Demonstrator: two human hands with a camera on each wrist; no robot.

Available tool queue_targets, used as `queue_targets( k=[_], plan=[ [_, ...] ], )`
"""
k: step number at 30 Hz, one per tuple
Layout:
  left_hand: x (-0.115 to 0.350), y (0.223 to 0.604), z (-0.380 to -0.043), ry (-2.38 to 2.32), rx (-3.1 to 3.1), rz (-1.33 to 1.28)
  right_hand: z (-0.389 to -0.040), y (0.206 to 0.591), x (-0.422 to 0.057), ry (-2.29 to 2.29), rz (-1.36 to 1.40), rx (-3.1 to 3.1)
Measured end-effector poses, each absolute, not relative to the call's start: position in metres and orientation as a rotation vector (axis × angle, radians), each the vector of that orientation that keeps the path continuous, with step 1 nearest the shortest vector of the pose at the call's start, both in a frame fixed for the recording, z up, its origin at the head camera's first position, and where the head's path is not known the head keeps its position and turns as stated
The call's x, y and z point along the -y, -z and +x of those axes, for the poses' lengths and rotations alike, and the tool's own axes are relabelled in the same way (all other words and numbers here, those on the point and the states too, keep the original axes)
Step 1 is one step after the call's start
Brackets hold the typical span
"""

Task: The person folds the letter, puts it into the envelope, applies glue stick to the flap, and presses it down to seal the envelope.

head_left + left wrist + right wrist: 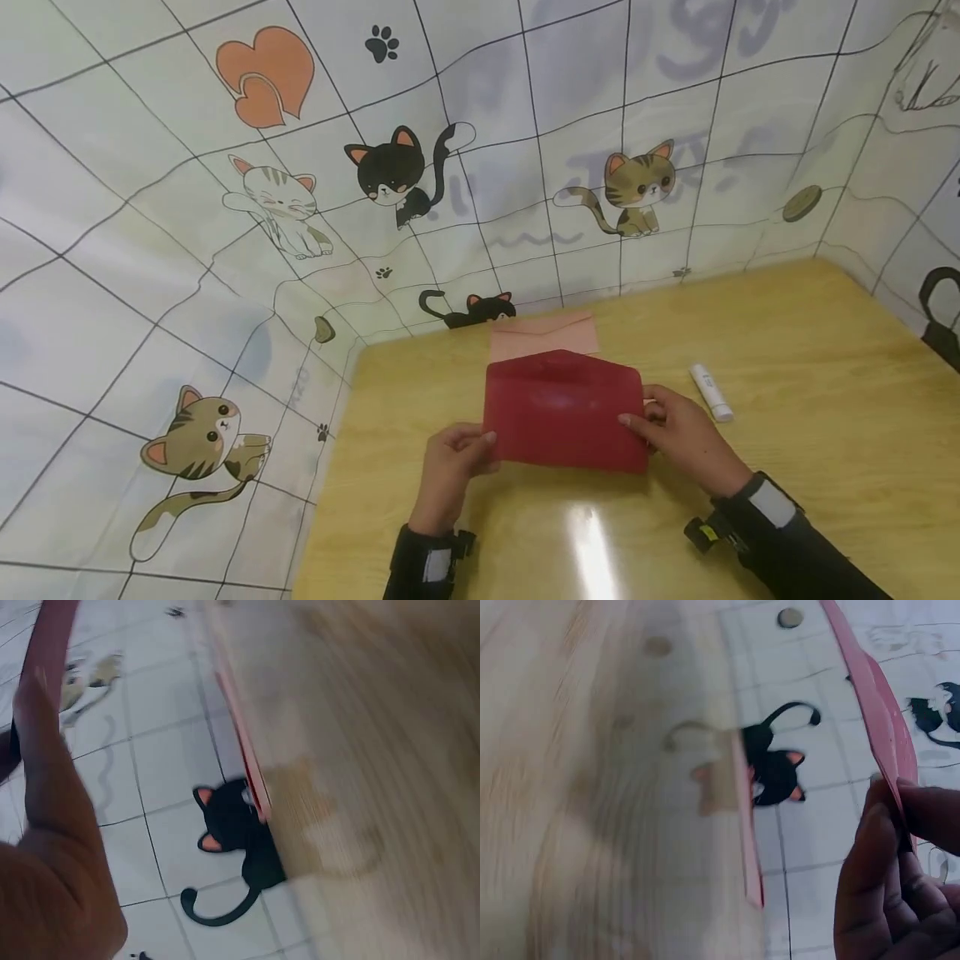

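Note:
A red envelope (566, 417) is held up over the wooden table, its pointed flap edge at the top. My left hand (453, 467) pinches its lower left side between thumb and fingers. On the opposite side, my right hand (686, 437) grips the right edge, thumb on the near face and fingers behind. The right wrist view shows the envelope (881, 712) edge-on between thumb and fingers. Behind it a pink envelope (543, 335) lies on the table near the wall, its lower part hidden. In the left wrist view, the left thumb (45, 742) presses on the envelope's side.
A white tube (711, 392) with a cap lies on the wooden table (810, 467), to the right beyond my right hand. A cat-printed tiled sheet (510, 192) covers the walls at the back and left. A black looped object (941, 308) shows at the far right edge.

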State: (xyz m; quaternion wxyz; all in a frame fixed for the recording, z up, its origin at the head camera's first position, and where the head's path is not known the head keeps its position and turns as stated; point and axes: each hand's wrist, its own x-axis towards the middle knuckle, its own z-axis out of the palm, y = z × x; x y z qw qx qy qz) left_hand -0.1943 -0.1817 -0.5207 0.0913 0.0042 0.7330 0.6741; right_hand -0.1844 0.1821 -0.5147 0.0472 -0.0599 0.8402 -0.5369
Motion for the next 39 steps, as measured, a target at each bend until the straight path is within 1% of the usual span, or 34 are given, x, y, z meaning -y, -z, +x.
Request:
queue_targets(
  k=[4,7,12,15,18,21,25,26,28,31,34,36,39],
  plan=[
    [0.175,0.528,-0.198,-1.603,-2.411,0.097,-0.200,0.521,-0.192,1.381,-0.181,-2.785],
    [0.164,0.531,-0.199,-1.296,-2.594,0.185,-0.212,0.532,-0.199,1.262,-0.205,-2.835],
    [0.149,0.535,-0.200,-1.024,-2.784,0.237,-0.233,0.568,-0.210,1.073,-0.224,-2.889],
    [0.147,0.541,-0.201,-0.924,-2.865,0.226,-0.236,0.568,-0.201,0.979,-0.214,-2.875],
    [0.144,0.548,-0.205,-0.820,-2.949,0.258,-0.232,0.548,-0.190,0.935,-0.211,-2.855],
    [0.134,0.550,-0.208,-0.646,-3.080,0.437,-0.240,0.548,-0.190,0.911,-0.203,-2.860],
    [0.118,0.551,-0.206,-0.356,-3.169,0.738,-0.259,0.576,-0.199,0.933,-0.239,-2.886],
    [0.116,0.551,-0.206,-0.304,-3.180,0.781,-0.262,0.579,-0.198,0.946,-0.251,-2.886],
    [0.113,0.552,-0.208,-0.216,-3.197,0.782,-0.265,0.585,-0.198,0.969,-0.274,-2.900],
    [0.110,0.553,-0.213,-0.190,-3.228,0.692,-0.257,0.564,-0.193,0.975,-0.238,-2.875],
    [0.112,0.556,-0.216,-0.196,-3.215,0.616,-0.246,0.547,-0.202,0.905,-0.155,-2.967],
    [0.113,0.559,-0.218,-0.193,-3.210,0.598,-0.239,0.533,-0.218,0.807,-0.087,-3.052],
    [0.115,0.563,-0.219,-0.187,-3.242,0.636,-0.240,0.523,-0.254,0.616,-0.035,-3.126]
  ],
)
